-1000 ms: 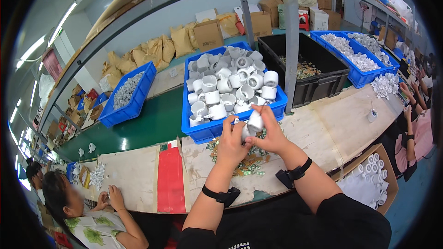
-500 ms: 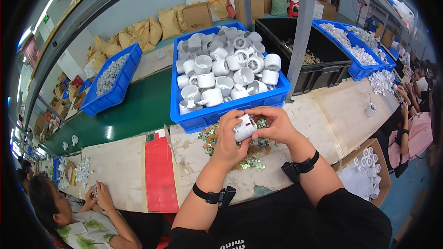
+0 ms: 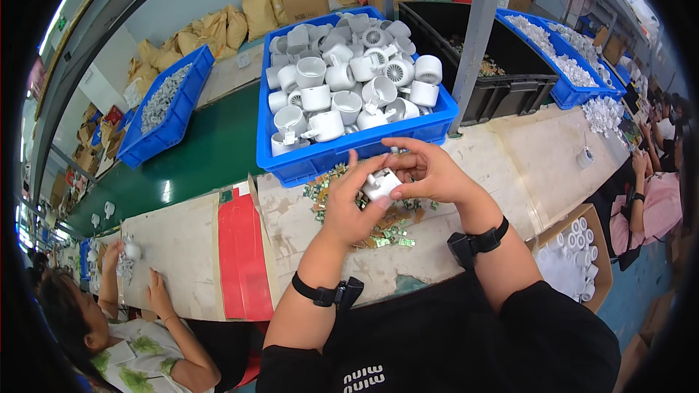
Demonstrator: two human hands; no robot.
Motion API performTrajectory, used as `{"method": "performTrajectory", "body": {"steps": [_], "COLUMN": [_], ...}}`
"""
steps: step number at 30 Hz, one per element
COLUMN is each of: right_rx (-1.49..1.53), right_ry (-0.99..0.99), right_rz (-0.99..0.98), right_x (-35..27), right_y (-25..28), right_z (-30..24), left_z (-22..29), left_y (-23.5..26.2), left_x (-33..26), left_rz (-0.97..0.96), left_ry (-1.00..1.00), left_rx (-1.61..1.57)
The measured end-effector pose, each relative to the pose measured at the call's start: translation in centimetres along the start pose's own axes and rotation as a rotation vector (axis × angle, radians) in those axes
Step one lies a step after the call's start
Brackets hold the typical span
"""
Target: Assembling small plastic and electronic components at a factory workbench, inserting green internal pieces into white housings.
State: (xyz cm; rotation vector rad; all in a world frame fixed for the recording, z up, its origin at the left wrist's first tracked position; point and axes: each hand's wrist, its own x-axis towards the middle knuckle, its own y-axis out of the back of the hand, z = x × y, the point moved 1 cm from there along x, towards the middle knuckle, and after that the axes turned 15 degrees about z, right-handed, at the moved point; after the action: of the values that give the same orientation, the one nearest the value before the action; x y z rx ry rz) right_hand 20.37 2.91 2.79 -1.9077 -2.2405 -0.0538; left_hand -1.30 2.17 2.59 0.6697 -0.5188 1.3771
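One part (image 3: 381, 186) — probably light, stiff — is gripped by left hand (image 3: 348, 202) and right hand (image 3: 435, 173); its sides suit holding.

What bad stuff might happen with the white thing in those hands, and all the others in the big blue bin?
The white part is held up between the left hand and right hand, so it might slip and drop.
Loose green bits lie scattered below the hands; an arm could perhaps brush some away.
The other parts are piled loosely in the blue bin, so a bump might make some tumble.
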Motion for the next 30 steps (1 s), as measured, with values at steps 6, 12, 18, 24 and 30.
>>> {"method": "performTrajectory", "body": {"steps": [6,12,18,24,30], "right_rx": [0.12,-0.683,-1.086,-0.826,-0.333], "right_ry": [-0.156,0.099,0.205,0.485,-0.243], "right_rz": [-0.162,-0.201,-0.24,-0.089,0.147], "right_x": [-0.1,-0.2,-0.8,-0.7,-0.4], "right_y": [-1.3,-1.0,-3.6,-2.6,-1.3], "right_z": [0.6,0.4,1.8,2.4,-1.5], "left_z": [-0.4,-2.0,-2.3,-1.8,-0.9], "left_y": [-0.3,0.6,0.2,0.0,-0.1], "left_x": [-0.6,0.1,0.1,-0.1,-0.3], "left_rz": [0.185,0.511,0.552,0.558,0.496], "left_ry": [0.143,0.454,0.485,0.479,0.472], "left_rx": [-0.298,-0.527,-0.468,-0.331,-0.111]}}
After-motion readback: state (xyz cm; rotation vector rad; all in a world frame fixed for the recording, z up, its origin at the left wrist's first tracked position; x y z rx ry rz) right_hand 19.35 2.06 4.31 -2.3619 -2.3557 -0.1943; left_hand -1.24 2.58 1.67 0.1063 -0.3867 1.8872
